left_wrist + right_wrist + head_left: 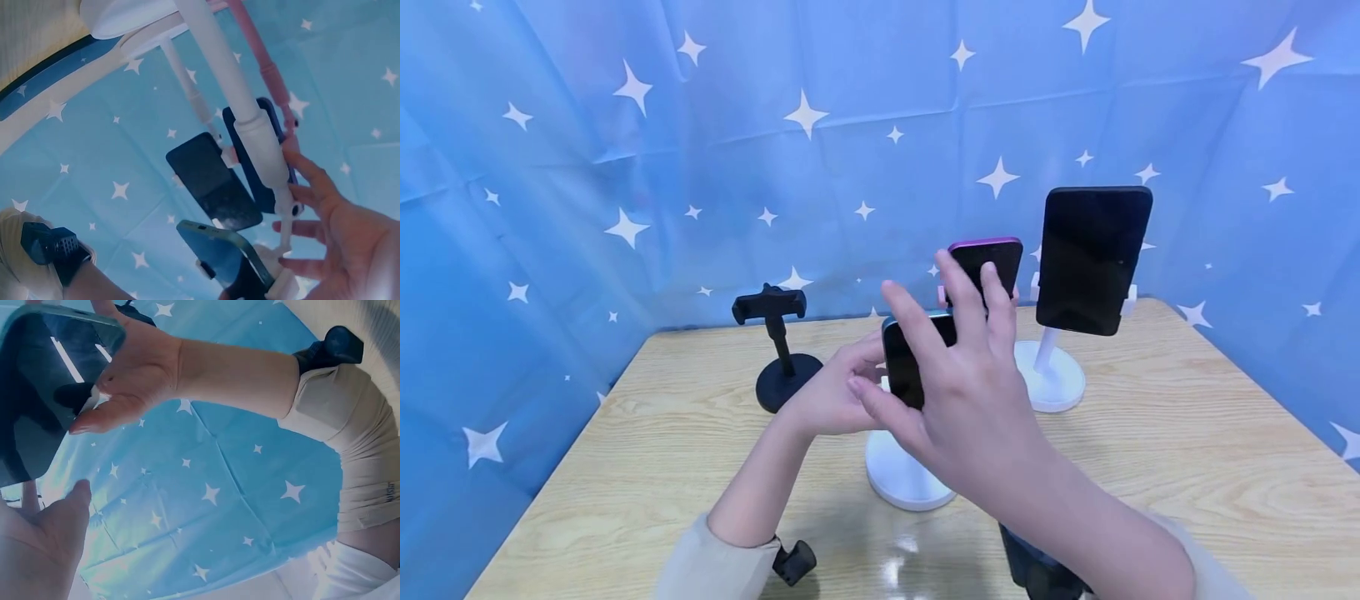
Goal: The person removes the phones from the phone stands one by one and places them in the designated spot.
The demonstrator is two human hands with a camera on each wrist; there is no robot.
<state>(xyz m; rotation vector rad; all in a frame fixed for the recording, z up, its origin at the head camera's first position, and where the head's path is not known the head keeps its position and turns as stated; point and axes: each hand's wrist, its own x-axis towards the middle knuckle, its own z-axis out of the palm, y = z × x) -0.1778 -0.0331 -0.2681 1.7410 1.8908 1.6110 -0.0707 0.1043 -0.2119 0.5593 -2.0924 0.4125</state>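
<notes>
While a blue star-patterned curtain fills the upper frame, a wood-grained desk spreads across the lower part, carrying a white stand at centre and a shorter black stand left of it. Right of centre, the right hand has its grip wide, fingers spread. Left of centre, the left hand reaches behind; whether its grip closes I cannot tell. Between them, the green-edged phone is mounted on the white stand.
</notes>
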